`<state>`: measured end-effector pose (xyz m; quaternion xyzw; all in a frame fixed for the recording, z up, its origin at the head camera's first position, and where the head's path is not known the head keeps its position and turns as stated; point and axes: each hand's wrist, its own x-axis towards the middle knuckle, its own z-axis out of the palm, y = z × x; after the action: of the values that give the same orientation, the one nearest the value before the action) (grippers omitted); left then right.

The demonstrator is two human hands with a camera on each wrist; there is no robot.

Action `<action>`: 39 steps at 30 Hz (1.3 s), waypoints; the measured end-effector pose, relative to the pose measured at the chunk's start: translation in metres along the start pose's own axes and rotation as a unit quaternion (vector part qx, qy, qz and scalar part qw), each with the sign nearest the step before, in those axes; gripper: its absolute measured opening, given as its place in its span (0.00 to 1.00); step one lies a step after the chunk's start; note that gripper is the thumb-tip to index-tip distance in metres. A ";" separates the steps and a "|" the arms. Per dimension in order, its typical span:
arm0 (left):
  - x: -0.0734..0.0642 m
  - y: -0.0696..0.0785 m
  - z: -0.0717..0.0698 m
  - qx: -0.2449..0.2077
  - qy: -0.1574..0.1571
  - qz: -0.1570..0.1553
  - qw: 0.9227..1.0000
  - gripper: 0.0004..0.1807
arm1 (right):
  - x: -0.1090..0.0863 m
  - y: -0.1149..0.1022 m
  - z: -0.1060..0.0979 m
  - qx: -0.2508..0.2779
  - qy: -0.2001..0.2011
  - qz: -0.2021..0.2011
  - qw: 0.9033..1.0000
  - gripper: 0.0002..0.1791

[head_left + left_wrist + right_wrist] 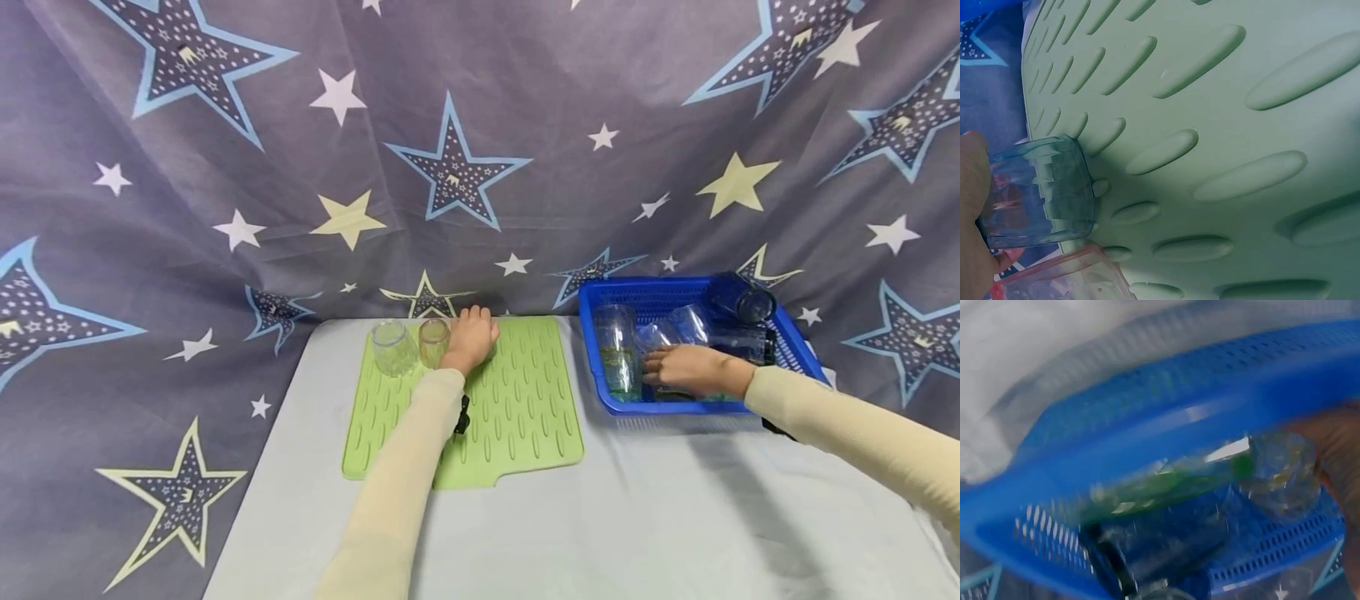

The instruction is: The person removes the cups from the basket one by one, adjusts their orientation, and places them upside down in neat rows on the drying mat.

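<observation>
In the left wrist view a bluish glass (1047, 190) stands on the green ridged mat (1210, 144), with the fingers of my left hand (972, 194) around its far end. The head view shows that left hand (472, 337) at the mat's back edge, mostly covering the glass. Right beside it stands a pinkish glass (433, 343), then a clear glass (393, 348) farther left. My right hand (693, 369) reaches into the blue basket (611, 406), fingers extended among several glasses. A clear glass (1282, 478) lies close to that hand in the blurred right wrist view.
A tall clear glass (618, 350) stands at the basket's left end. Dark glasses (738, 298) lie toward its back right, one over the rim. A star-patterned cloth (480, 250) hangs behind the white-covered table (637, 517).
</observation>
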<state>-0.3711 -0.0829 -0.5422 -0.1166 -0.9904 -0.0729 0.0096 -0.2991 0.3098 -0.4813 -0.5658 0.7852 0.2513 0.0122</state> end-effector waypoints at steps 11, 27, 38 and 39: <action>0.002 -0.002 0.001 0.009 0.014 0.004 1.000 0.21 | 0.001 0.000 -0.003 0.019 0.011 0.019 1.000 0.41; 0.002 -0.002 0.003 0.000 0.004 0.007 1.000 0.20 | -0.021 -0.005 -0.013 0.318 0.084 0.163 0.930 0.42; 0.002 -0.003 0.001 -0.001 -0.008 0.012 1.000 0.20 | -0.027 0.000 -0.013 0.427 0.141 0.255 0.856 0.42; 0.002 -0.003 0.000 -0.001 -0.009 0.012 1.000 0.20 | -0.026 0.001 -0.012 0.430 0.146 0.260 0.852 0.42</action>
<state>-0.3735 -0.0858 -0.5425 -0.1287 -0.9890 -0.0728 0.0013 -0.2878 0.3284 -0.4626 -0.3099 0.9260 -0.2029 0.0732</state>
